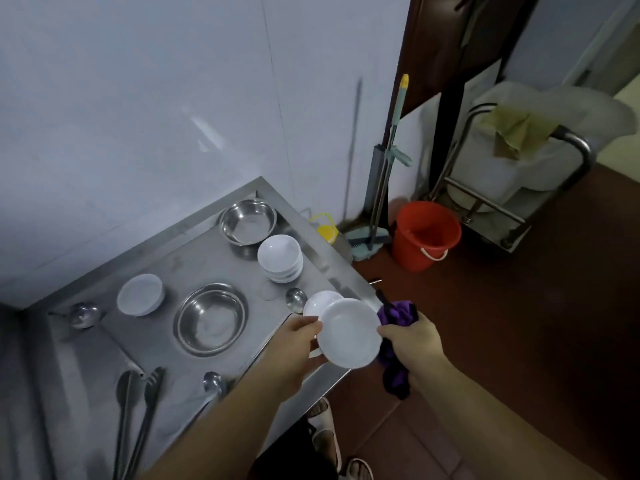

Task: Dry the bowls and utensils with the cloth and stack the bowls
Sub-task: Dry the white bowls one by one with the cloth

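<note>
Left hand (297, 344) grips a round white plastic bowl (349, 332) at its left rim; right hand (412, 344), outstretched alongside, clutches a crumpled purple cloth (396, 315).

A red bucket (426, 233) stands beside a broom (375, 216).

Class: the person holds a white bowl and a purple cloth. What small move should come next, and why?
Probably wipe the cloth in the right hand across the bowl held by the left hand: they meet at its rim, and the stack awaits dried bowls.
</note>
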A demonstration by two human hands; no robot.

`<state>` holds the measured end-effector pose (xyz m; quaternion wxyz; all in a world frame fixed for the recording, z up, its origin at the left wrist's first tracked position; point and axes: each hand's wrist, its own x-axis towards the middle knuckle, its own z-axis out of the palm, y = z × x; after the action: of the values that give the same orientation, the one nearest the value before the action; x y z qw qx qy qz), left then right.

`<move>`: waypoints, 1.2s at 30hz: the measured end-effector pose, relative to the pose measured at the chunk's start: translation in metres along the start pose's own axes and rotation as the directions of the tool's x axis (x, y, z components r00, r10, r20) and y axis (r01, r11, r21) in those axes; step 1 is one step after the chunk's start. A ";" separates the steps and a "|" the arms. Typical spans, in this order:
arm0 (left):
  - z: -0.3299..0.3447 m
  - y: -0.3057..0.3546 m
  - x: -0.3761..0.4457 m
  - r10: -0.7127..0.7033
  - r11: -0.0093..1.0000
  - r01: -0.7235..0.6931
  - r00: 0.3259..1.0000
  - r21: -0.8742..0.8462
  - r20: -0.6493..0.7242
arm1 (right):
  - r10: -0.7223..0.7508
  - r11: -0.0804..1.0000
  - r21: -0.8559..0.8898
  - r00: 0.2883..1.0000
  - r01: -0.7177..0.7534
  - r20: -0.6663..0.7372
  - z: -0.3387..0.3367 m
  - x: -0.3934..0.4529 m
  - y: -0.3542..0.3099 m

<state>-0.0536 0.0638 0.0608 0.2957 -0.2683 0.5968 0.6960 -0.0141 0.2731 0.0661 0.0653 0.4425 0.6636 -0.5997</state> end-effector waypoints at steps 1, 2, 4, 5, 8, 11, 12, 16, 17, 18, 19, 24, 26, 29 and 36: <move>-0.001 -0.001 0.011 -0.019 1.000 0.019 1.000 -0.010 0.003 | 0.010 1.000 -0.028 1.000 -0.010 -0.008 0.005 0.007 -0.002; -0.002 -0.002 0.022 -0.041 0.999 0.041 0.999 -0.024 0.006 | 0.019 0.999 -0.051 1.000 -0.020 -0.017 0.011 0.013 -0.005; -0.004 -0.002 0.042 -0.096 0.992 0.096 0.995 -0.079 0.005 | 0.031 0.995 -0.097 0.999 -0.035 -0.041 0.021 0.026 -0.008; -0.004 -0.002 0.050 -0.122 0.986 0.121 0.992 -0.115 -0.001 | 0.035 0.993 -0.115 0.998 -0.041 -0.046 0.026 0.033 -0.009; -0.007 -0.005 0.073 -0.155 0.981 0.148 0.986 -0.124 -0.052 | 0.049 0.981 -0.187 0.998 -0.055 -0.037 0.041 0.050 -0.012; -0.010 -0.010 0.092 -0.162 0.983 0.153 0.982 -0.098 -0.097 | 0.031 0.962 -0.272 0.999 -0.033 -0.010 0.055 0.067 -0.015; -0.009 -0.012 0.098 -0.161 0.984 0.149 0.979 -0.098 -0.124 | 0.019 0.952 -0.305 1.000 -0.018 0.000 0.060 0.074 -0.016; -0.009 -0.018 0.118 -0.100 0.993 0.114 0.950 0.031 -0.294 | -0.024 0.918 -0.394 0.998 0.045 0.058 0.077 0.099 -0.019; -0.008 -0.020 0.121 -0.102 0.992 0.118 0.945 0.033 -0.312 | -0.029 0.912 -0.406 0.997 0.057 0.075 0.081 0.104 -0.020; -0.007 -0.021 0.123 -0.111 0.992 0.125 0.940 0.023 -0.323 | -0.032 0.904 -0.422 0.995 0.067 0.091 0.083 0.110 -0.021; -0.006 -0.023 0.125 -0.121 0.991 0.133 0.934 0.011 -0.337 | -0.034 0.893 -0.443 0.994 0.077 0.105 0.084 0.115 -0.022; 0.002 -0.032 0.137 -0.135 0.990 0.140 0.899 -0.018 -0.417 | -0.051 0.846 -0.513 0.981 0.142 0.188 0.088 0.135 -0.025; 0.004 -0.035 0.140 -0.132 0.989 0.145 0.884 -0.006 -0.449 | -0.051 0.835 -0.525 0.972 0.166 0.227 0.088 0.142 -0.023; 0.006 -0.035 0.143 -0.138 0.987 0.162 0.859 0.006 -0.493 | -0.040 0.820 -0.536 0.955 0.199 0.293 0.089 0.148 -0.019; 0.010 -0.033 0.141 -0.035 0.967 0.169 0.832 0.193 -0.554 | -0.029 0.797 -0.548 0.923 0.253 0.384 0.090 0.154 -0.014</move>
<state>-0.1257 0.0904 -0.0623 0.1794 -0.4505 0.7185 0.4986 -0.1554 0.2761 -0.0431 0.2723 0.2327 0.8245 -0.4380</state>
